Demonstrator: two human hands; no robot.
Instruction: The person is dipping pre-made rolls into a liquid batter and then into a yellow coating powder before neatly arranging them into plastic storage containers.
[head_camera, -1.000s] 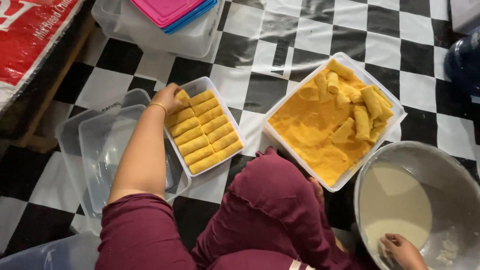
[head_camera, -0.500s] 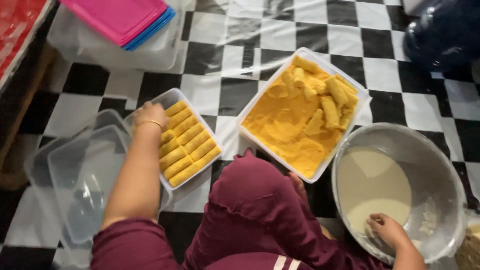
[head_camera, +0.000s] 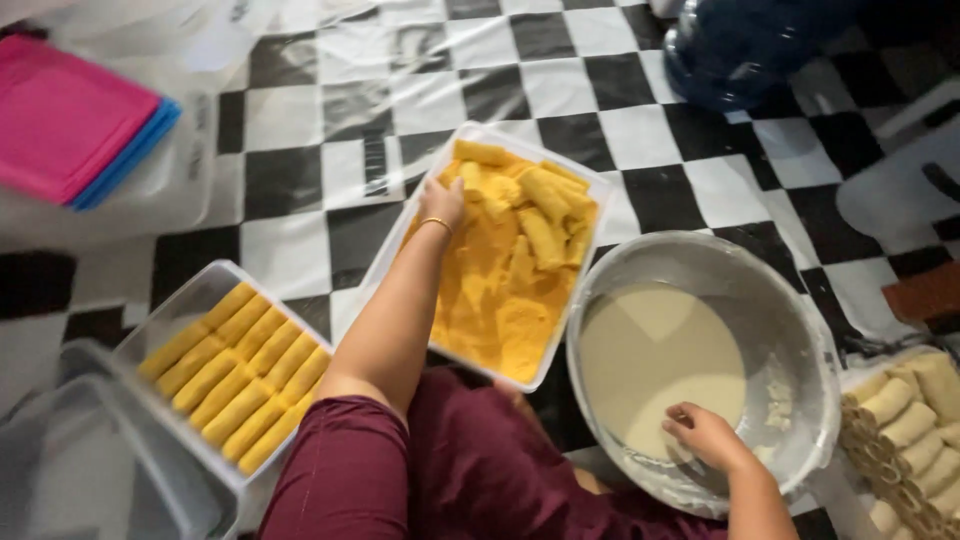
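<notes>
Reaching into powdery yellow crumbs (head_camera: 495, 300), left hand (head_camera: 442, 203) grasps unclearly; right hand (head_camera: 705, 435) curls, empty, over creamy batter (head_camera: 650, 355).

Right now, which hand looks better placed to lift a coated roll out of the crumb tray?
The left hand, probably: it already rests in the crumb tray beside the coated rolls. The right hand is down in the batter bowl.

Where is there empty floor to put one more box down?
Bare checkered floor lies between the pink and blue lids and the crumb tray, and above that tray. It is crowded low down: the tray of coated rolls, the batter bowl and plain rolls sit close together.
</notes>
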